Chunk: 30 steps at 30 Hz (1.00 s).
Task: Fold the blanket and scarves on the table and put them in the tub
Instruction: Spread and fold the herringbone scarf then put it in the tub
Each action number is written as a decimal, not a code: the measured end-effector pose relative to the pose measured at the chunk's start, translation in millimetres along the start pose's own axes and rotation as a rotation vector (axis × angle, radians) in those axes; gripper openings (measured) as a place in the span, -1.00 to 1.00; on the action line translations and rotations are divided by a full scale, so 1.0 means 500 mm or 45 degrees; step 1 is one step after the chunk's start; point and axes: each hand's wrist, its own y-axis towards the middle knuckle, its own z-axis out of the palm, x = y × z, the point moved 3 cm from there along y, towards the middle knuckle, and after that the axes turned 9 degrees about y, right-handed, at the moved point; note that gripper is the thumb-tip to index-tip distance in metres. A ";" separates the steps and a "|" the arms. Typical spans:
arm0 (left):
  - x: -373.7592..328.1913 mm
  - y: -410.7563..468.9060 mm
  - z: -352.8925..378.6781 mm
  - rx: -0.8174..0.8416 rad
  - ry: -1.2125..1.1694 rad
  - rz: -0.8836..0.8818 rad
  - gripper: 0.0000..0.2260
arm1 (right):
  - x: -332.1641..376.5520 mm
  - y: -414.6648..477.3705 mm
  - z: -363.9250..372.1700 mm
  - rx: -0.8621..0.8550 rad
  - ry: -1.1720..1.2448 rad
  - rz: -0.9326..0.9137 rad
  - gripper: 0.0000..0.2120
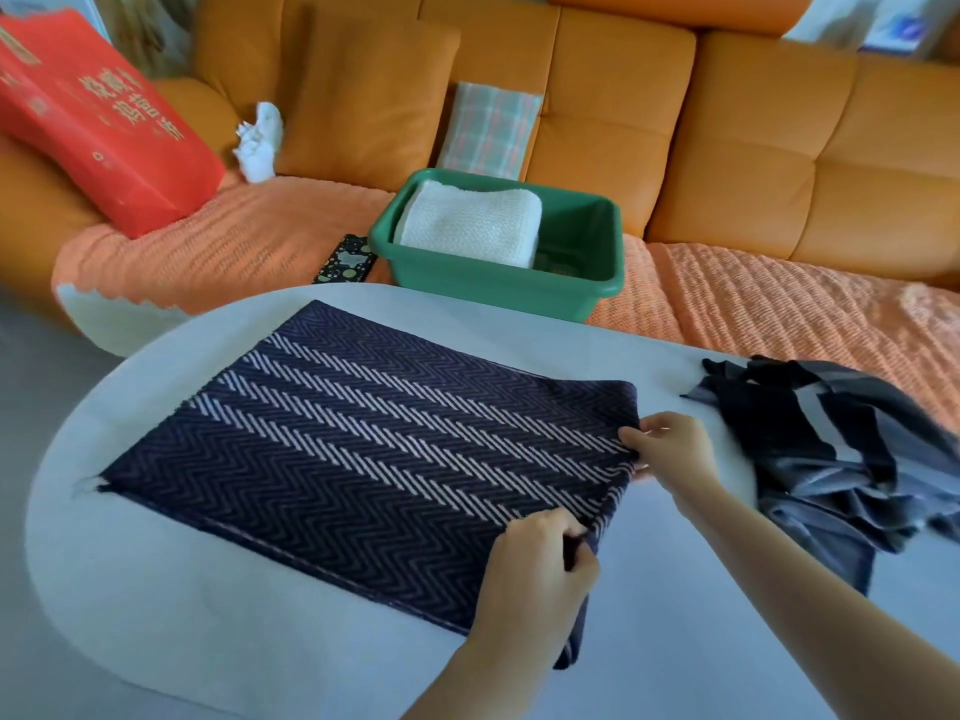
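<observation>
Left hand point(540, 556) and right hand point(670, 449) pinch the herringbone scarf point(363, 449) at its right-edge corners, likely to fold it over. It lies flat on the table point(156, 589). Grey scarf point(831, 459) waits at 3 o'clock. Tub point(493, 291) at 12 holds the folded blanket point(467, 220).

An orange leather sofa point(727, 148) runs across the back, its seat covered by an orange ribbed throw point(234, 236). At the left end a red paper bag point(98, 116) with gold characters lies tilted on the seat. Just right of it is a crumpled white cloth point(258, 142), beside an orange cushion point(363, 96) that leans on the backrest. A green-and-orange plaid textile point(488, 129) stands against the backrest next to the cushion. A small black case point(345, 259) with coloured dots lies on the throw. Grey floor point(21, 407) shows at the left.
</observation>
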 end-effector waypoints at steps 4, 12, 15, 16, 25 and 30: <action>-0.024 -0.018 0.028 0.072 0.020 0.049 -0.90 | -0.019 -0.009 -0.049 0.031 0.100 0.097 -0.88; -0.007 -0.002 -0.033 -0.033 -0.168 -0.026 -0.92 | 0.024 0.003 -0.005 0.016 0.186 0.097 -0.87; 0.021 0.008 -0.090 -0.141 -0.242 -0.043 -0.93 | 0.074 0.008 0.031 -0.035 0.244 -0.016 -0.87; 0.035 0.013 -0.112 -0.173 -0.260 -0.064 -0.93 | 0.096 0.006 0.049 -0.028 0.250 -0.045 -0.86; 0.252 0.033 -0.312 -0.565 -0.298 -0.402 -0.87 | 0.293 0.001 0.348 0.228 0.231 -0.282 -0.65; 0.378 0.020 -0.384 -0.874 -0.344 -0.562 -0.90 | 0.357 0.010 0.525 0.305 0.158 -0.339 -0.69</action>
